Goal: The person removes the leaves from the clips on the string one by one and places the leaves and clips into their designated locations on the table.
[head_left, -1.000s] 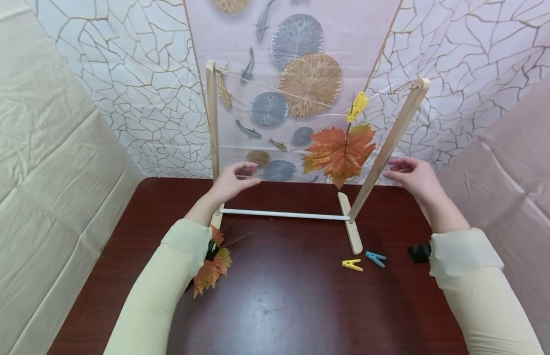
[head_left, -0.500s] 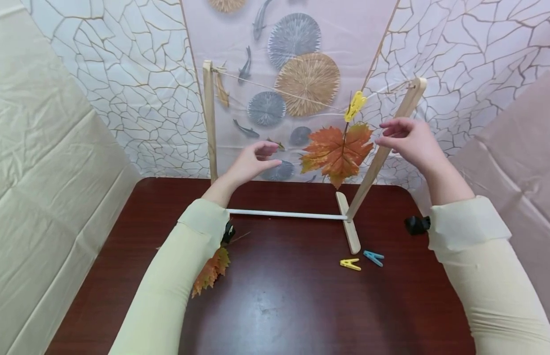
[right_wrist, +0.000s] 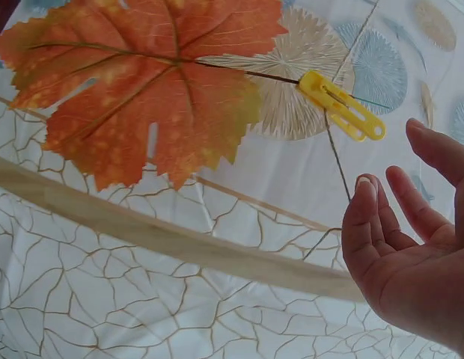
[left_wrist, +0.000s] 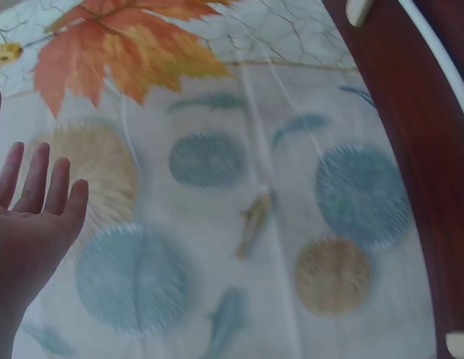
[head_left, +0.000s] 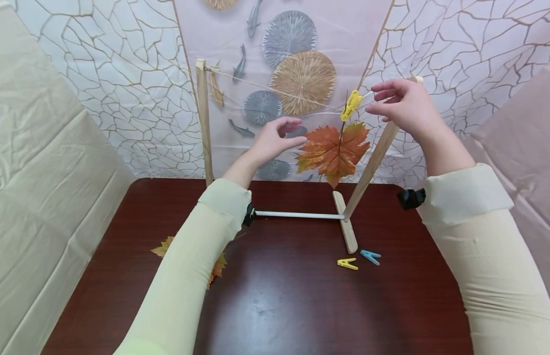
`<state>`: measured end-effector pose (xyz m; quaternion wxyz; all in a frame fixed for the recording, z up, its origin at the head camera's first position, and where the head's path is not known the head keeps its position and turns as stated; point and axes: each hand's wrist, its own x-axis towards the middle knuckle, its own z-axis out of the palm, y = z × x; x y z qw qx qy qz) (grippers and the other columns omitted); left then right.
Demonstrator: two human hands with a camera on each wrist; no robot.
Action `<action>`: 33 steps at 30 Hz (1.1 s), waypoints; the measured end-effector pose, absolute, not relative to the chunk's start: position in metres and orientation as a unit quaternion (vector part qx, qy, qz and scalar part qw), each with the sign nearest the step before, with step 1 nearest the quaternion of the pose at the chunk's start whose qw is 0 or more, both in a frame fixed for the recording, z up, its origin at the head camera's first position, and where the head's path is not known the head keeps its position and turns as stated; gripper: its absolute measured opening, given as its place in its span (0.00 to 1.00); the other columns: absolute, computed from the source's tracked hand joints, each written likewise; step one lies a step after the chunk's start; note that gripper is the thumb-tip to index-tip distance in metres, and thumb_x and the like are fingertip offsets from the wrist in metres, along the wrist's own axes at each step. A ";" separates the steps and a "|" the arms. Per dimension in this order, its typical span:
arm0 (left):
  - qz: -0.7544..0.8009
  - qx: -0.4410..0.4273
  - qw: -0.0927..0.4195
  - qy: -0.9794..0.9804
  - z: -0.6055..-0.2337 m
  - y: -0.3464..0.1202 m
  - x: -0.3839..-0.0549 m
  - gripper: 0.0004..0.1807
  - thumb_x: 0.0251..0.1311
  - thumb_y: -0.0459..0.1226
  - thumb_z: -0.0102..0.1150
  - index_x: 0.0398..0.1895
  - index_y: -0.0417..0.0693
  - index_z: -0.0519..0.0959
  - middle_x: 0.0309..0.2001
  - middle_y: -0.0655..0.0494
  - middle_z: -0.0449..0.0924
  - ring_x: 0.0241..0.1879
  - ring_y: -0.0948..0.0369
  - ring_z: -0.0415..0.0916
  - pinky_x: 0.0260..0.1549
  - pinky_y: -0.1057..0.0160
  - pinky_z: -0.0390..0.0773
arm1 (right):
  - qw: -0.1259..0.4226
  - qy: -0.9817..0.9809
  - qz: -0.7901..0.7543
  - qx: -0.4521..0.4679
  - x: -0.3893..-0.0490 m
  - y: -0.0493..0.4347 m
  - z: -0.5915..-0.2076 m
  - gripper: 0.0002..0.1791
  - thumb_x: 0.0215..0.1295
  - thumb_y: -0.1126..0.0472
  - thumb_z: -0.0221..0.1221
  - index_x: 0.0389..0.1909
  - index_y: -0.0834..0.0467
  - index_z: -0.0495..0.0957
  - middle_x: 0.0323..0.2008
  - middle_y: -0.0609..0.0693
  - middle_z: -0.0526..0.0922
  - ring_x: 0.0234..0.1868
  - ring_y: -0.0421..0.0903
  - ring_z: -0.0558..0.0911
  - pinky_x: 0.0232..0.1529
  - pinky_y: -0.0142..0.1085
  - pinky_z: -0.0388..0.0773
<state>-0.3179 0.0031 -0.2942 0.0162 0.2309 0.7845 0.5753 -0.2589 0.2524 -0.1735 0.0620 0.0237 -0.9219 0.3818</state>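
An orange maple leaf hangs by its stem from a yellow clothespin clipped on a string. My right hand is just right of the clothespin, thumb and fingers apart. In the right wrist view that hand holds nothing, its fingertips close to the yellow clothespin. Left of the leaf, my left hand is raised with relaxed fingers. The left wrist view shows the palm of this hand bare, below the orange leaf.
The string spans a wooden frame with a left post, a right post and a white crossbar. A yellow clothespin and a blue clothespin lie on the table. Other leaves are partly hidden by my left sleeve.
Both hands have risen. My left hand has moved right toward the hanging leaf, and my right hand has come up from beside the post to the clothespin's height.
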 end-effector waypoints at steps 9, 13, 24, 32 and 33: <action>0.589 0.243 0.033 0.770 -0.272 0.035 -0.319 0.29 0.56 0.42 0.64 0.61 0.48 0.70 0.63 0.54 0.71 0.60 0.61 0.69 0.56 0.67 0.71 | 0.021 -0.942 0.332 0.043 -0.272 0.237 -0.159 0.34 0.61 0.52 0.60 0.67 0.57 0.63 0.66 0.60 0.65 0.28 0.27 0.76 0.31 0.20 0.75; 0.591 0.244 0.042 0.767 -0.268 0.048 -0.322 0.28 0.56 0.41 0.63 0.61 0.46 0.70 0.61 0.52 0.72 0.60 0.60 0.70 0.56 0.68 0.70 | -0.001 -0.950 0.308 0.050 -0.277 0.232 -0.158 0.34 0.62 0.54 0.59 0.68 0.58 0.60 0.66 0.62 0.64 0.27 0.28 0.75 0.32 0.21 0.76; 0.591 0.248 0.056 0.766 -0.269 0.078 -0.322 0.23 0.57 0.36 0.62 0.57 0.43 0.74 0.55 0.50 0.77 0.56 0.59 0.73 0.50 0.73 0.73 | -0.012 -0.955 0.293 0.053 -0.284 0.228 -0.164 0.30 0.64 0.59 0.57 0.65 0.62 0.63 0.61 0.61 0.68 0.24 0.31 0.76 0.33 0.23 0.74; 0.602 0.245 0.035 0.759 -0.269 0.094 -0.318 0.15 0.59 0.33 0.59 0.50 0.38 0.77 0.48 0.47 0.82 0.49 0.60 0.79 0.44 0.75 0.76 | -0.002 -0.940 0.339 0.040 -0.286 0.229 -0.164 0.24 0.62 0.62 0.59 0.57 0.65 0.68 0.37 0.43 0.75 0.24 0.31 0.78 0.30 0.23 0.77; 0.602 0.242 0.028 0.761 -0.268 0.094 -0.318 0.15 0.59 0.33 0.59 0.49 0.38 0.78 0.47 0.46 0.82 0.48 0.60 0.79 0.44 0.75 0.76 | -0.003 -0.937 0.346 0.040 -0.286 0.229 -0.163 0.24 0.62 0.62 0.59 0.57 0.65 0.68 0.35 0.41 0.75 0.24 0.31 0.78 0.30 0.24 0.78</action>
